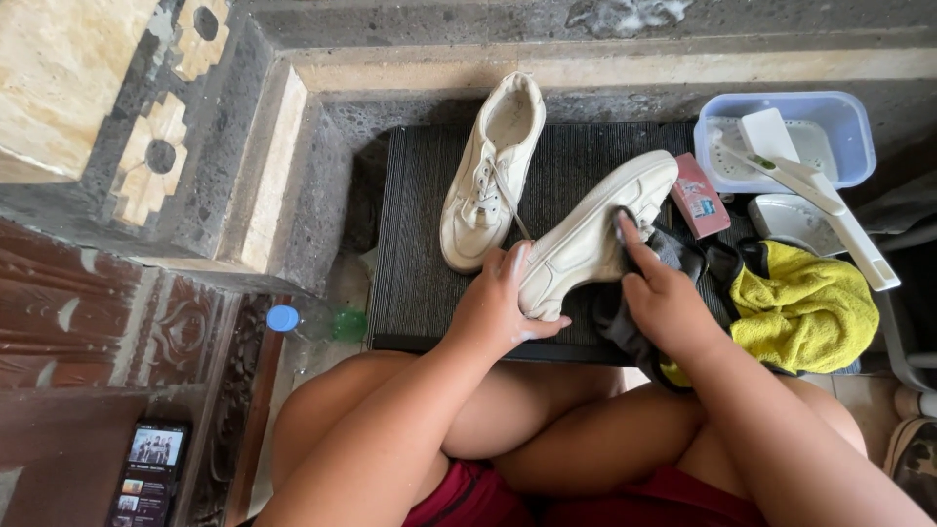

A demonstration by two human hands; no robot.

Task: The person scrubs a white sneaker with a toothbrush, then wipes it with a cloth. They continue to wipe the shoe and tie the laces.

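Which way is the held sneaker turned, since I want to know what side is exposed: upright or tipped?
Tipped. The held sneaker lies on its side between the left hand and right hand, its sidewall facing up.

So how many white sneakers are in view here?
2. One white sneaker lies laced on the black mat; the other sneaker is held by the left hand, right hand touching it.

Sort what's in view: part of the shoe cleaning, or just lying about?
In use:
- left hand gripping the held sneaker
- right hand pressing the dark cloth on it

Lying about:
- second sneaker on the black mat
- yellow towel
- pink box
- plastic tub
- bottle
- phone
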